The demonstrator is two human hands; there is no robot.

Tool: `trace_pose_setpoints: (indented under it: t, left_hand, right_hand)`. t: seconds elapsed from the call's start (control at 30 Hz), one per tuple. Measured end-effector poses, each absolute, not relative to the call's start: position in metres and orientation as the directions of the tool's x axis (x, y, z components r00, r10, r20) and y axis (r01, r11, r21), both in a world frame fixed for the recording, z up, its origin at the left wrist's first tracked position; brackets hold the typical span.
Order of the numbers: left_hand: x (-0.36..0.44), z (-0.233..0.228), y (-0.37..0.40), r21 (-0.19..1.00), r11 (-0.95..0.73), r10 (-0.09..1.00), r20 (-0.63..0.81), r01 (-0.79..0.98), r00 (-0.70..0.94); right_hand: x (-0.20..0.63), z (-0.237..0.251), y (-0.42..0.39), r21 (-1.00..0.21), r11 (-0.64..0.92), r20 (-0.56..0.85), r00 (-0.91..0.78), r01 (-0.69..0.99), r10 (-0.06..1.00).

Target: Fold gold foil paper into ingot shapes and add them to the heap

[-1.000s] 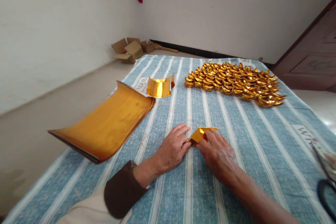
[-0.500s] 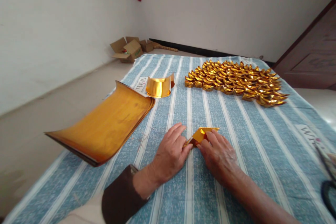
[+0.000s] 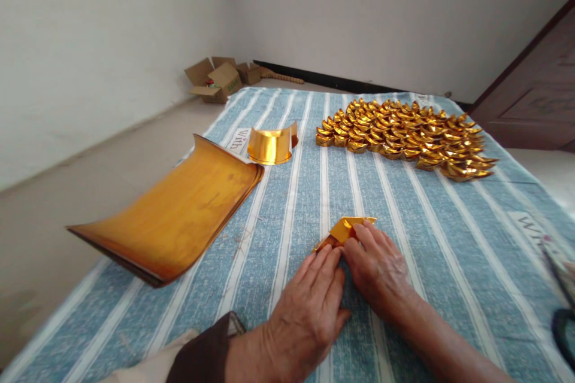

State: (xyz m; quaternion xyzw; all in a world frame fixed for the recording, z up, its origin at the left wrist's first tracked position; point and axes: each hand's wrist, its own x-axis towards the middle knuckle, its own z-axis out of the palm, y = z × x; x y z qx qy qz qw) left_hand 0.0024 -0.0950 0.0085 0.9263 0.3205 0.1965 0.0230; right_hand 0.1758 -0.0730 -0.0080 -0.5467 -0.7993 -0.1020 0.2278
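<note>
A small folded piece of gold foil paper (image 3: 345, 228) lies on the blue-and-white striped cloth (image 3: 404, 239). My right hand (image 3: 376, 269) presses its fingertips on the piece's near right edge. My left hand (image 3: 309, 311) lies flat on the cloth, fingers together, tips touching the piece's near left corner. A curled stack of gold foil sheets (image 3: 175, 212) lies to the left. Beyond it stands a curved gold strip (image 3: 271, 145).
Many folded gold ingots (image 3: 404, 134) are laid in rows at the far right of the cloth. Black scissors (image 3: 563, 320) lie at the right edge. Open cardboard boxes (image 3: 220, 78) sit on the floor by the far wall. A dark wooden door (image 3: 534, 102) stands at the right.
My left hand has drawn back toward me and to the right, from beside the folded piece to just below it. My right hand stays on the piece.
</note>
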Motion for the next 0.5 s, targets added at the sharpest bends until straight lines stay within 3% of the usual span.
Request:
trace_pose_setpoints:
  t: [0.5]
  left_hand:
    - [0.0025,0.0076,-0.093,0.293,-0.749,0.658,0.223,0.595,0.719]
  right_hand:
    - [0.1755,-0.0068,-0.0732,-0.08,0.381,0.485,-0.299,0.921,0.822]
